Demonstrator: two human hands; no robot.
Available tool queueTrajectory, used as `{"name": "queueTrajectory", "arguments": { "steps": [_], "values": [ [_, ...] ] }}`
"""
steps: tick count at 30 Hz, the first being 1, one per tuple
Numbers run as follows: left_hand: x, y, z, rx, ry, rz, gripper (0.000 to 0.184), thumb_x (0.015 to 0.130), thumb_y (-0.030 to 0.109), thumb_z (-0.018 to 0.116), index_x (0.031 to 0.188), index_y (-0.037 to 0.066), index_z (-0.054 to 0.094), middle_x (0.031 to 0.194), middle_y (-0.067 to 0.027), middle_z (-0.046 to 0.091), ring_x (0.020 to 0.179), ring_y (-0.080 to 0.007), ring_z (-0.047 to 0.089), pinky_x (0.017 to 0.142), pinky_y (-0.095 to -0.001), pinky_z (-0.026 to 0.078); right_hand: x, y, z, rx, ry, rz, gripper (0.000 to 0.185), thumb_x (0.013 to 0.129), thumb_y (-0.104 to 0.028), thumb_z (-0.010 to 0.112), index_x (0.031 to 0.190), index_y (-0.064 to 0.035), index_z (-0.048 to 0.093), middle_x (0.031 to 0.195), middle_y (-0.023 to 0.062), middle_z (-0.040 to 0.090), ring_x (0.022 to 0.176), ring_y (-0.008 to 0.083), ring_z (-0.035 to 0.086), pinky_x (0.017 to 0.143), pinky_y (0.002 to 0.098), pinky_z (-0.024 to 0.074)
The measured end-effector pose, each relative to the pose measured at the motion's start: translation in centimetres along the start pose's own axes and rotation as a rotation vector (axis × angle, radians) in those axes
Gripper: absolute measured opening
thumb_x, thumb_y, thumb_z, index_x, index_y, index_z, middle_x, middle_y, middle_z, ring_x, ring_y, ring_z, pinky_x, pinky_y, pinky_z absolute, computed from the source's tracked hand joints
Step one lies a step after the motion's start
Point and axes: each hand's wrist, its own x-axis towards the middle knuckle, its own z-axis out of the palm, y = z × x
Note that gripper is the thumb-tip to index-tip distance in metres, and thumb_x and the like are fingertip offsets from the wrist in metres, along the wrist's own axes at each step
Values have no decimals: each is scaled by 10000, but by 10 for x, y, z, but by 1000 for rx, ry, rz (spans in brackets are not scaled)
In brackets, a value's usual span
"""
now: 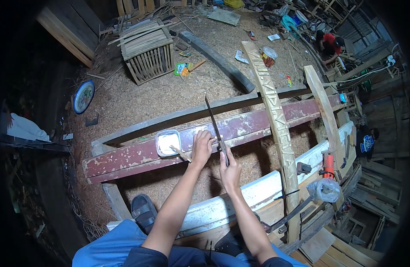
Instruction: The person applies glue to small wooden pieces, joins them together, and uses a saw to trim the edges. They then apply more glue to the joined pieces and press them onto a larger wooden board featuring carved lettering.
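Observation:
My right hand point(230, 171) is closed around the handle of a long, dark-bladed knife point(214, 119), its tip pointing away from me over the maroon beam point(125, 156). Beside the handle, my left hand point(201, 149) has its fingers curled in above the beam; whatever they hold, if anything, is hidden. Just left of that hand, a square plastic tub point(165, 141) of white paste or paint rests on the beam. A wooden stick point(181, 153) leans out of the tub toward my left wrist.
A plank with zigzag wooden strips point(270, 95) and a plain plank point(320, 98) cross the beams at right. Nearer me lies a white beam point(209, 211), with an orange power tool point(328, 167) at its right. Beyond stand a slatted crate point(149, 58) and a person in red point(331, 44).

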Motion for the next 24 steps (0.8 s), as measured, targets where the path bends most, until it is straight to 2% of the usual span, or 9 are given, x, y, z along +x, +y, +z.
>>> {"name": "queueTrajectory", "arguments": {
  "steps": [6, 9, 12, 14, 15, 16, 18, 22, 24],
  "values": [
    [1, 7, 2, 41, 45, -31, 52, 878, 63, 678, 905, 24, 658, 977, -129, 630, 1000, -352, 575, 872, -468, 429, -7, 7, 10, -52, -18, -47, 412, 1050, -229, 633, 1395, -4, 638, 799, 333, 687, 750, 472, 721, 646, 527, 536],
    [3, 7, 7, 49, 67, -17, 45, 864, 42, 677, 898, 24, 653, 962, -134, 628, 984, -353, 575, 863, -468, 428, -13, 6, 2, -43, -43, -1, 414, 1049, -221, 634, 1404, -7, 630, 791, 329, 686, 748, 470, 718, 657, 535, 534],
    [2, 6, 10, 62, 108, -37, 57, 856, 33, 684, 894, 23, 643, 961, -136, 631, 991, -354, 577, 863, -465, 430, -36, 24, -8, -87, 2, -110, 415, 1054, -209, 623, 1422, -16, 617, 827, 322, 696, 781, 463, 723, 687, 508, 546],
    [4, 14, -3, 57, 67, 36, 68, 841, 9, 691, 890, 32, 650, 970, -116, 626, 999, -340, 579, 865, -455, 431, -42, 7, -24, 94, -65, 47, 406, 1053, -190, 623, 1410, 3, 624, 897, 316, 714, 817, 428, 743, 717, 470, 558],
    [3, 10, 0, 46, 62, 20, 72, 842, 10, 698, 892, 35, 652, 976, -111, 636, 998, -336, 584, 868, -452, 431, -43, 12, -24, 106, -48, 116, 395, 1043, -172, 641, 1394, 8, 640, 931, 299, 729, 824, 382, 760, 726, 434, 560],
    [6, 10, -2, 49, 73, 28, 72, 842, 10, 698, 892, 35, 652, 976, -111, 636, 998, -336, 584, 868, -452, 431, -44, 24, -17, 111, -44, 104, 395, 1043, -172, 641, 1394, 8, 640, 931, 299, 729, 824, 382, 760, 726, 434, 560],
    [3, 8, -4, 36, 30, 60, 77, 843, 8, 697, 899, 36, 651, 974, -110, 633, 996, -334, 584, 867, -450, 431, -47, 38, -4, 203, 139, -106, 391, 1031, -164, 664, 1378, 14, 652, 955, 286, 745, 845, 349, 772, 741, 416, 570],
    [1, 6, 1, 51, 47, 34, 72, 855, 19, 679, 913, 31, 640, 966, -118, 630, 1002, -347, 580, 875, -458, 435, -59, 31, -1, 159, 116, -27, 391, 1022, -146, 677, 1369, 34, 650, 1032, 286, 754, 898, 342, 781, 770, 399, 582],
    [3, 3, -2, 48, 28, 41, 75, 854, 20, 678, 919, 29, 643, 970, -117, 630, 1006, -342, 580, 877, -455, 434, -51, 25, -2, 149, 150, -123, 382, 1022, -141, 677, 1367, 22, 656, 1013, 286, 752, 861, 337, 782, 744, 401, 575]
  ]
}}
